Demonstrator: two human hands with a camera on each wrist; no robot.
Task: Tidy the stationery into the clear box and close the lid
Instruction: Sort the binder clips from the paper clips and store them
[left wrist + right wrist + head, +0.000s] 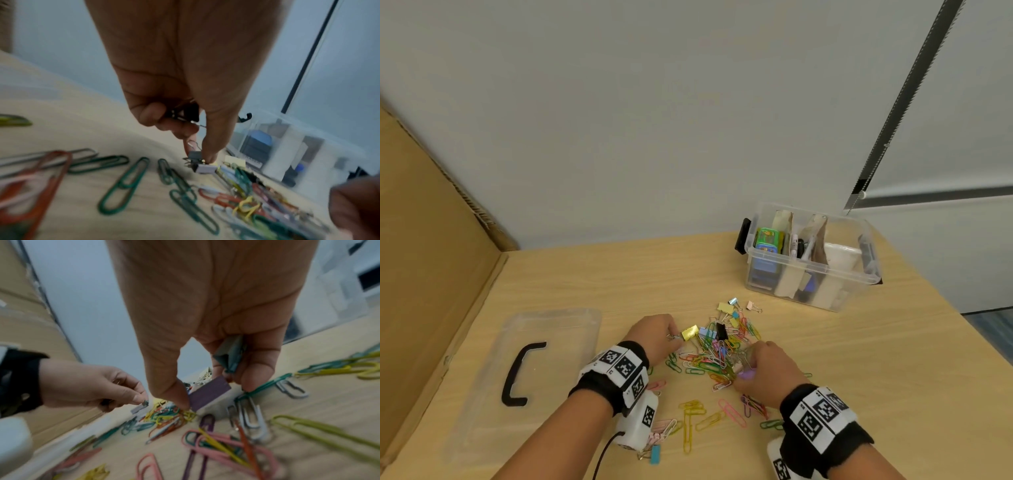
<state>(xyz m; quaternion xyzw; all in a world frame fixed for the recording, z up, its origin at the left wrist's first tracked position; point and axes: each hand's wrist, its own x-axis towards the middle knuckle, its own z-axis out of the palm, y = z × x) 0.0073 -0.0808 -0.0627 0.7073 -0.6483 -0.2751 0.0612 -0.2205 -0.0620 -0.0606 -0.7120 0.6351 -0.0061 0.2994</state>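
Loose coloured paper clips [717, 356] and small binder clips lie heaped on the wooden table. My left hand [673, 337] pinches the wire handle of a gold binder clip [690, 333] at the pile's left edge. In the left wrist view that hand [197, 155] also keeps black binder clips [182, 112] tucked under its curled fingers. My right hand [744, 368] is at the pile's near right. Its thumb and fingers pinch a purple binder clip [209, 392], and another grey-green clip [232, 356] sits in its curled fingers. The clear box [825, 270] stands open at the far right, partly filled.
The clear lid [558, 342] with a black handle [517, 373] lies flat to the left of my hands. A cardboard sheet [431, 240] stands along the table's left side. More paper clips [691, 421] are scattered near the front edge between my wrists.
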